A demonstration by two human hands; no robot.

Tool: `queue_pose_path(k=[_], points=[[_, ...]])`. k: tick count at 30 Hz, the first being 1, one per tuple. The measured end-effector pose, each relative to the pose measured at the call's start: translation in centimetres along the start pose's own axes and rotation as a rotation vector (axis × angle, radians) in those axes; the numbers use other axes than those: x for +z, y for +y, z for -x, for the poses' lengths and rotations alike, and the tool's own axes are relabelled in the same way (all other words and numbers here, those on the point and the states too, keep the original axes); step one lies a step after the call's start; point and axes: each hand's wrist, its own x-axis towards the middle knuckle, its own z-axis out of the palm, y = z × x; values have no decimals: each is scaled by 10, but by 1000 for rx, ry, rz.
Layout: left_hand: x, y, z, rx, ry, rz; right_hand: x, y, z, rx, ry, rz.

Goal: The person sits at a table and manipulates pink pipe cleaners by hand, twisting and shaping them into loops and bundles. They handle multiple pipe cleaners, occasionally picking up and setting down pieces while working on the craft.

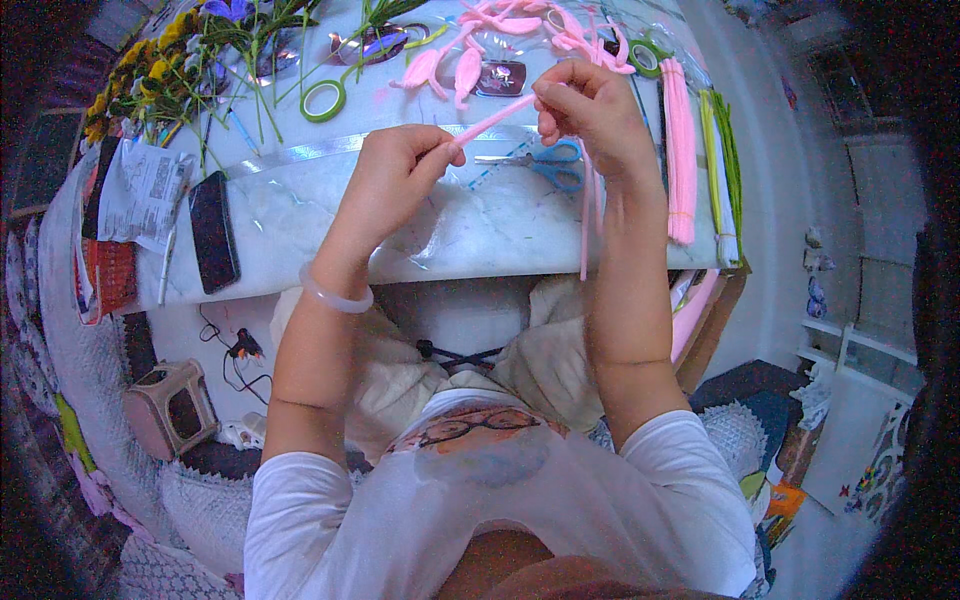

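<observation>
A pink chenille stem is stretched at a slant above the table, pinched at its lower end by my left hand. My right hand grips the upper end. More pink stems hang below my right hand past the table's front edge; how they are held is hidden. Under my hands lies a pair of scissors with blue handles, its blades pointing left. Shaped pink chenille pieces are gathered beyond my hands. At the right is a bundle of pink chenille stems.
Green tape rolls lie on the marble-patterned table. Chenille flowers fill the far left. Nearer are a phone, a plastic packet and a red basket. Green and white stems line the right edge.
</observation>
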Motion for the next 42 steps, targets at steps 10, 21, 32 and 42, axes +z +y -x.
queue_pose_path(k=[10, 21, 32, 42], points=[[-13, -1, 1, 78, -18, -321, 8, -1, 4, -579, 228, 989], [-19, 5, 4, 85, -172, -237, 39, 13, 16, -545, -313, 1016], [-30, -2, 2, -46, -159, 23, 14, 6, 0, -24, -417, 357], [-13, -6, -2, -196, -152, 476, 31, 7, 2, -141, -162, -27]])
